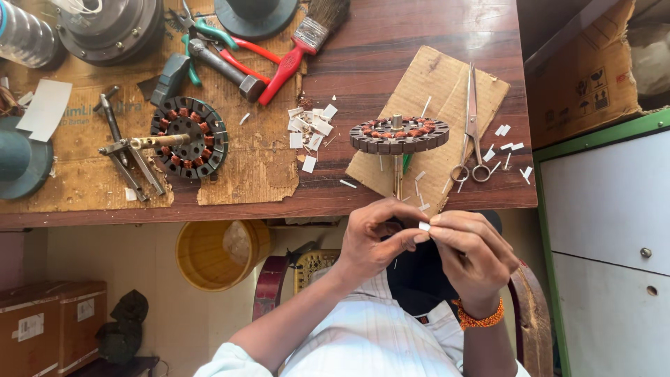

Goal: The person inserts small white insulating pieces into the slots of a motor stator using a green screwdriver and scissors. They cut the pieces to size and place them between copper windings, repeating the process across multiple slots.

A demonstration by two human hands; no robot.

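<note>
Small white paper slip (424, 226) pinched between both hands just off the table's near edge, left hand (373, 241) and right hand (471, 255) each in a narrow fingertip grip on it, seemingly to fold it. Motor stator (398, 134) stands on cardboard (436, 84) near that edge, scissors (472, 132) beside it, cut slips (310, 129) piled mid-table.

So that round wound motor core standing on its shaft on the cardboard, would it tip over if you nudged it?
Probably yes: the motor core stands on a thin shaft with its wide disc on top, so it looks top-heavy. Its metal ring and copper windings suggest it is heavy for its size. Once tipped, the round rim might roll along the cardboard.
</note>
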